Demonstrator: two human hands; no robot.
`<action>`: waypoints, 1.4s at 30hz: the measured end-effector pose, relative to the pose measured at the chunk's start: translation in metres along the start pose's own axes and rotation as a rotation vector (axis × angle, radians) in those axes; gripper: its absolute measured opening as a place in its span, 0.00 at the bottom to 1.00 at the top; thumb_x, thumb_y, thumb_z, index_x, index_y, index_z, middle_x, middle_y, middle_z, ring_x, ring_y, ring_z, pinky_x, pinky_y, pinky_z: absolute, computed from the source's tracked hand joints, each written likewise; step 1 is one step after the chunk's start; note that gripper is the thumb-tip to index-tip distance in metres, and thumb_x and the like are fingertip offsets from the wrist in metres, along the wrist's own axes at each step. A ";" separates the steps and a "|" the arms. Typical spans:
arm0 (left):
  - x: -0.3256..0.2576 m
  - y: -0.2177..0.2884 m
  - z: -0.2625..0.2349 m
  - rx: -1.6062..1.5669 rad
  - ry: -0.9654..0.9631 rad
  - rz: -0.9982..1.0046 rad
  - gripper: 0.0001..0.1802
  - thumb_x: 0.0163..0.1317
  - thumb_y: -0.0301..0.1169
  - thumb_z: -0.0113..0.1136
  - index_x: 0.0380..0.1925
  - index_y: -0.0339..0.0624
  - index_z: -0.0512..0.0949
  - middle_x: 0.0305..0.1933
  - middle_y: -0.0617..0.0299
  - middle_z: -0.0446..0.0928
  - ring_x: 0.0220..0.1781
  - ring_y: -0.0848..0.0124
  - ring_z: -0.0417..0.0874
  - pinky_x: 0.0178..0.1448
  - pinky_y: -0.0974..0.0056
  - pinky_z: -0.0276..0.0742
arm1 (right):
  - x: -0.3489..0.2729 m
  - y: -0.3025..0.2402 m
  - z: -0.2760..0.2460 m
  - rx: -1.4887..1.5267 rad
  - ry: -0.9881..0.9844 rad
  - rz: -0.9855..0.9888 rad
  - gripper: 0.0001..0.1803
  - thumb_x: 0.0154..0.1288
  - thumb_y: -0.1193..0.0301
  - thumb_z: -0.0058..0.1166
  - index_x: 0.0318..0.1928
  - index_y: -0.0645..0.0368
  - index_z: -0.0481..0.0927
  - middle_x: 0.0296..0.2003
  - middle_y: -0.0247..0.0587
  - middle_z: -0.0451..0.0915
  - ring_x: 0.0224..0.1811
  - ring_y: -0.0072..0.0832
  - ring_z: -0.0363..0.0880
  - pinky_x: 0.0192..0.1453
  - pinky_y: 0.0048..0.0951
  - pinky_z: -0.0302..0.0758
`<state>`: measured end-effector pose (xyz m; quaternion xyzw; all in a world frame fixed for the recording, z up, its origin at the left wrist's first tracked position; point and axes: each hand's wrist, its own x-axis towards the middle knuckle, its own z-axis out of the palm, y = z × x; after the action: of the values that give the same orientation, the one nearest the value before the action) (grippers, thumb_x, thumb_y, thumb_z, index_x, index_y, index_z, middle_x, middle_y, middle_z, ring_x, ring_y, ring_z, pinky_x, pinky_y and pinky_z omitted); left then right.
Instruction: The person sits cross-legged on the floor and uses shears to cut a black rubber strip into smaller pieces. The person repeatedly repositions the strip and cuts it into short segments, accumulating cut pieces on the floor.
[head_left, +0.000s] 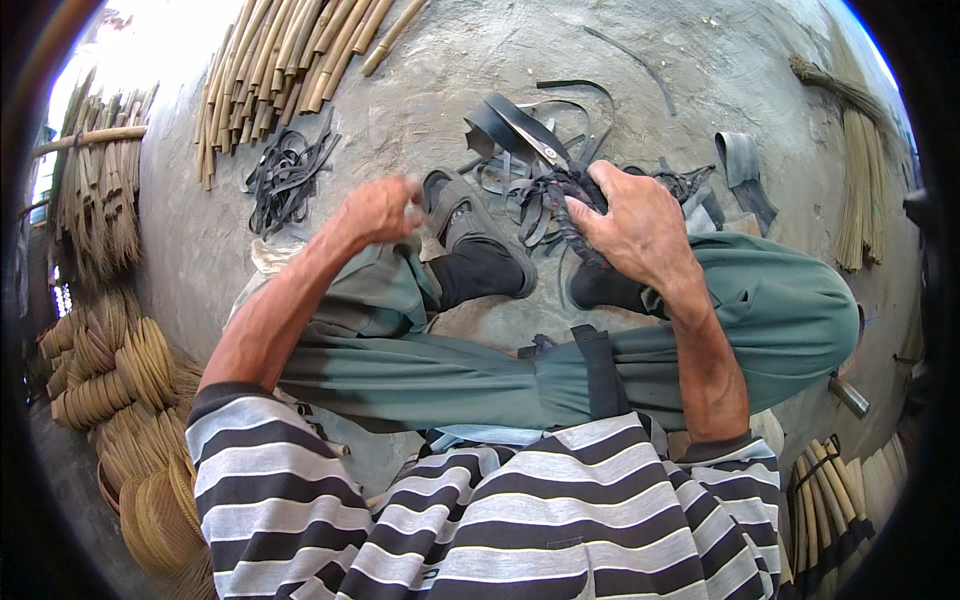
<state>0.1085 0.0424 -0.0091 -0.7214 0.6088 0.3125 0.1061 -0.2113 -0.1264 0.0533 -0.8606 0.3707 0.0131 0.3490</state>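
Note:
My right hand (640, 220) is closed around the dark, cord-wrapped handles of a pair of scissors (548, 152), whose metal blades point away from me to the upper left. A wide black rubber-like strip (492, 122) curls beside the blades; I cannot tell whether they touch it. To the left, my left hand (382, 210) is raised near my dark shoe (470, 222), its fingers curled and somewhat blurred. Whatever those fingers may hold is too small to make out. Tangled black strips (540, 205) lie on the floor below the scissors.
A heap of black strips (290, 172) lies left, below a stack of bamboo poles (285, 60). On the right are a loose wide strip (745, 175) and bundled straw (860, 190). Woven straw pieces (150, 430) pile up at the left, with cut sticks (825, 490) at lower right.

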 end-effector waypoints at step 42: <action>0.010 0.070 0.076 -0.603 0.141 -0.212 0.18 0.51 0.23 0.69 0.44 0.37 0.80 0.41 0.51 0.81 0.42 0.54 0.83 0.44 0.56 0.79 | -0.010 -0.012 -0.001 0.090 -0.032 -0.110 0.23 0.67 0.52 0.64 0.44 0.62 0.80 0.34 0.60 0.85 0.40 0.59 0.86 0.45 0.54 0.81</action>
<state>0.0186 0.0584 -0.0580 -0.7997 0.4162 0.4150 -0.1227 -0.2109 -0.1146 0.0640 -0.8629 0.3173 -0.0090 0.3933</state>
